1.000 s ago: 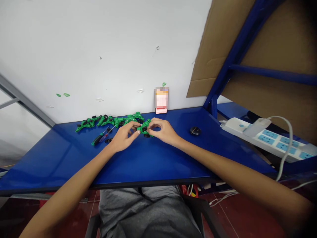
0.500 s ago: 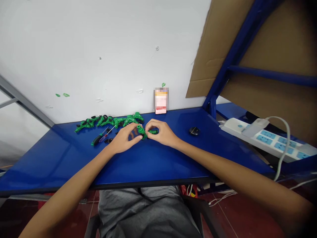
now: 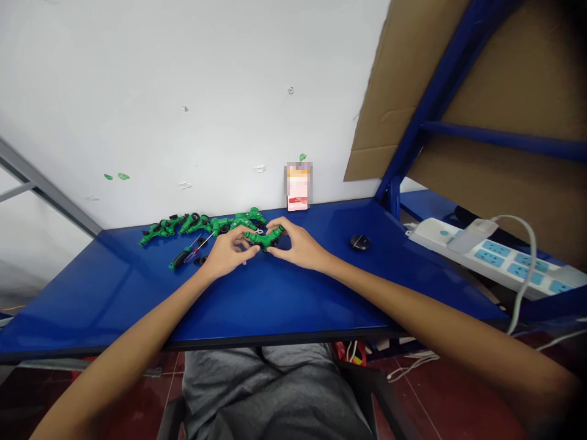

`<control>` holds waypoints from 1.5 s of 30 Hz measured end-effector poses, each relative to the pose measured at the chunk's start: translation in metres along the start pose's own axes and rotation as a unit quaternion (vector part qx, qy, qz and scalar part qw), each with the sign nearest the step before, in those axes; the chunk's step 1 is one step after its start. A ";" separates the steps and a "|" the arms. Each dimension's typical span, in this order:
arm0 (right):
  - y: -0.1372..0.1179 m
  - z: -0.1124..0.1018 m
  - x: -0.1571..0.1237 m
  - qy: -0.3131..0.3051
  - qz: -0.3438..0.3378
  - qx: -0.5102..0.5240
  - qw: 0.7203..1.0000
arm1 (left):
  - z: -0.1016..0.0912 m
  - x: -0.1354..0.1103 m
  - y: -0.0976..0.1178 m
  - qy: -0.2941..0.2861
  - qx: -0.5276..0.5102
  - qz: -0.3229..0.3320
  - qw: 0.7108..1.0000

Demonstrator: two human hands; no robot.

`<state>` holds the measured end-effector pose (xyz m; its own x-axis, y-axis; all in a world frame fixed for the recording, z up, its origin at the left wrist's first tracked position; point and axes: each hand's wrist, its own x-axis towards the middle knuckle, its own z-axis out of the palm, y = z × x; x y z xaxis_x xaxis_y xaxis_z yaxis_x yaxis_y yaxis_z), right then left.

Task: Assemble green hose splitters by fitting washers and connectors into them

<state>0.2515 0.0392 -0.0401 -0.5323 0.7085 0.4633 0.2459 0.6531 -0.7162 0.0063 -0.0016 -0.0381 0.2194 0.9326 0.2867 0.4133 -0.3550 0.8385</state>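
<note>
Two hands met over the far middle of the blue table (image 3: 284, 299); the left hand (image 3: 227, 253) pinched the near end of a green fitting (image 3: 263, 237) between thumb and fingertips; the right hand (image 3: 299, 244) clasped its other end, fingers curled over the top; so the fitting sat gripped between both, low over the table, and whether it touched the surface could not be told. Just behind the hands ran a row of green fittings (image 3: 202, 223), lying close together by the white wall (image 3: 183, 91); left of the left hand lay a screwdriver (image 3: 180, 259) with a green and black handle, a slimmer second screwdriver (image 3: 198, 247) just beside it, and a few small black parts (image 3: 200, 261) near both. Off to the right, well apart from the hands, rested a round black piece (image 3: 361, 242); farther right lay a white power strip (image 3: 499, 256) with blue sockets, a white cable (image 3: 527, 269) looping over it. A small box (image 3: 298, 186) stood against the wall; cardboard (image 3: 403, 91) leaned on the blue frame (image 3: 440, 79) above.
</note>
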 end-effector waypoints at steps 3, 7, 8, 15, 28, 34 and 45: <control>0.005 0.001 0.001 0.004 0.028 0.037 0.999 | 0.003 0.001 -0.002 0.014 -0.029 -0.009 0.999; 0.009 0.002 0.004 0.019 0.044 0.094 0.994 | 0.004 0.001 0.001 0.020 -0.035 -0.006 0.999; 0.010 0.000 0.005 0.023 0.046 0.098 0.994 | 0.002 0.001 0.002 0.026 -0.023 -0.002 0.999; 0.031 -0.029 0.016 0.049 0.111 0.073 0.990 | -0.033 0.010 -0.001 0.128 0.128 0.053 0.982; 0.056 -0.105 0.026 -0.041 0.238 -0.293 0.925 | -0.074 0.023 -0.026 0.131 0.210 0.008 0.969; 0.069 -0.123 0.026 -0.118 0.248 -0.300 0.913 | -0.093 0.025 -0.031 0.078 0.251 -0.005 0.965; 0.083 -0.152 0.025 -0.155 0.252 -0.355 0.887 | -0.115 0.027 -0.040 0.100 0.280 -0.042 0.954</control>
<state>0.3814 0.1512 -0.0087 -0.3797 0.9226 -0.0681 0.9055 0.3555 -0.2317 -0.1063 0.0452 -0.0110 0.0154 0.9333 0.3588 0.8414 -0.2059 0.4996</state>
